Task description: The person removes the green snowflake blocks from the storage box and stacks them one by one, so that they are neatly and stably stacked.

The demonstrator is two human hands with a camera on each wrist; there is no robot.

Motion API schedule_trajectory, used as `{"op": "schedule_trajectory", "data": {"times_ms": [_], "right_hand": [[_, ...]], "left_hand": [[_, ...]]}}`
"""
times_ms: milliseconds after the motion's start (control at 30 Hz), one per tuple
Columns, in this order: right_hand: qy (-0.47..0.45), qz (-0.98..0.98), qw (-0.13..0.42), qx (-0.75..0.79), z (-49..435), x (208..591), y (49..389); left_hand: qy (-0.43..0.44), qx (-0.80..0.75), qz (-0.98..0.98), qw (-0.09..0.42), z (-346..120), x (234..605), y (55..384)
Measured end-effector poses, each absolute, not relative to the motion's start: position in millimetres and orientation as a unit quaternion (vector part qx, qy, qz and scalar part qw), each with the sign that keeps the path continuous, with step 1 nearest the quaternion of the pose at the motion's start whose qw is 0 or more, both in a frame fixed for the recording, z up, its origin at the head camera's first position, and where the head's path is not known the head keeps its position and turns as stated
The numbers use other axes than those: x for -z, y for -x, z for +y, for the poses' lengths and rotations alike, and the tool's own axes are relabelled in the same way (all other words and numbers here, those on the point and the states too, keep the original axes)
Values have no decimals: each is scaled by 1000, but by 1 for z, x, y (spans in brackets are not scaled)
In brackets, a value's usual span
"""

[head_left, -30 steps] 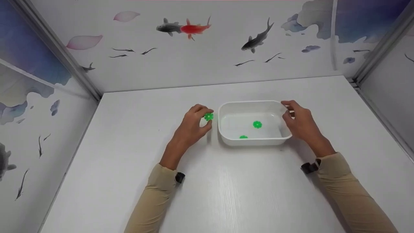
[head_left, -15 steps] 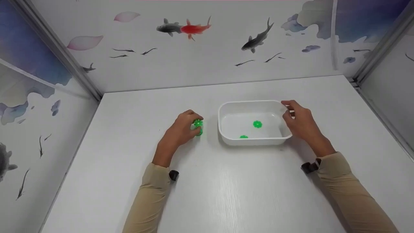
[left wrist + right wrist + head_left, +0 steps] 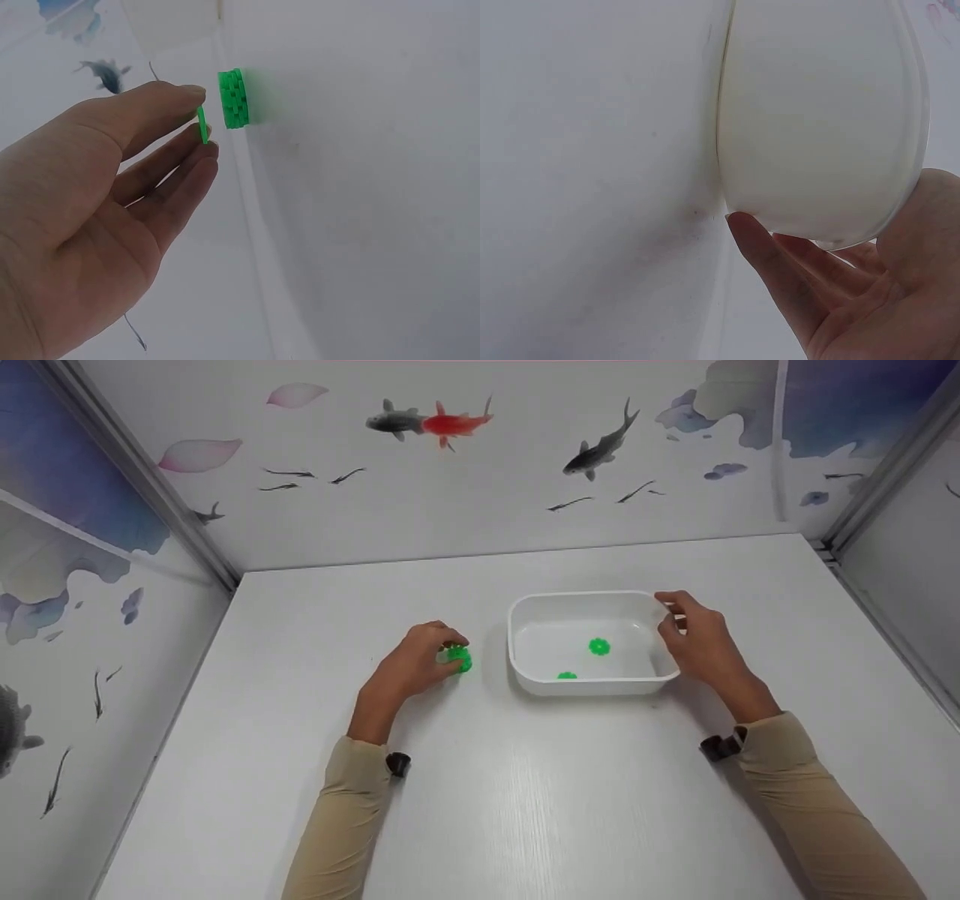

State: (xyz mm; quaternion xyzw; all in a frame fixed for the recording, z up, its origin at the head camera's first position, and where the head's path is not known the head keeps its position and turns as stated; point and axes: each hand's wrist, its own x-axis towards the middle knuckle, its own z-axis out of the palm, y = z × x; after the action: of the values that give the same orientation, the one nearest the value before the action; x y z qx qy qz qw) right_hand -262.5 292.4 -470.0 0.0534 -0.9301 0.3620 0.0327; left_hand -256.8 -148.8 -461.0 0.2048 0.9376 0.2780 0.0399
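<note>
My left hand [image 3: 409,664] pinches a thin green flower-shaped disc [image 3: 202,125] by its edges between thumb and fingers. Close beyond that disc, a short stack of green flower-shaped discs [image 3: 234,99] rests on the white table; the head view shows it partly covered by the thumb. A white plastic tub [image 3: 592,688] stands to the right. Two more green discs lie inside it, one on the floor [image 3: 599,646] and another partly hidden by the near wall [image 3: 568,676]. My right hand [image 3: 705,641] holds the tub's right end, its fingers against the wall and rim.
The white table [image 3: 525,787] backs onto a wall panel [image 3: 510,525] printed with fish. Similar panels rise at the left and right sides. Each wrist carries a small black camera over a tan sleeve [image 3: 334,825].
My left hand has moved left and down, away from the tub, bringing its green disc to the stack, which its hand no longer leaves out of sight. My right hand and the tub have stayed put.
</note>
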Motion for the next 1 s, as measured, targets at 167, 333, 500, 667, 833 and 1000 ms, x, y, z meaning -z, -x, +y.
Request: {"op": "schedule_trajectory", "data": {"times_ms": [167,333,500,667,833,1000], "right_hand": [[-49,-932,28,-359,293,470,262],[-48,-932,26,-358,293,469,262],[-48,-930,26,-363,293,469,262],[-49,-930,28,-363,293,469,262],[-44,-931,23,-361,293,469,262],[-44,-932,23,-360,292,469,262]], "left_hand": [[-217,-285,933,44,-150,463,258],[-223,-284,931,52,-150,464,258],[-219,-274,935,56,-149,464,258],[-218,-269,937,57,-148,464,257],[-213,-271,937,65,-147,462,256],[-211,-272,936,72,-147,463,255]]}}
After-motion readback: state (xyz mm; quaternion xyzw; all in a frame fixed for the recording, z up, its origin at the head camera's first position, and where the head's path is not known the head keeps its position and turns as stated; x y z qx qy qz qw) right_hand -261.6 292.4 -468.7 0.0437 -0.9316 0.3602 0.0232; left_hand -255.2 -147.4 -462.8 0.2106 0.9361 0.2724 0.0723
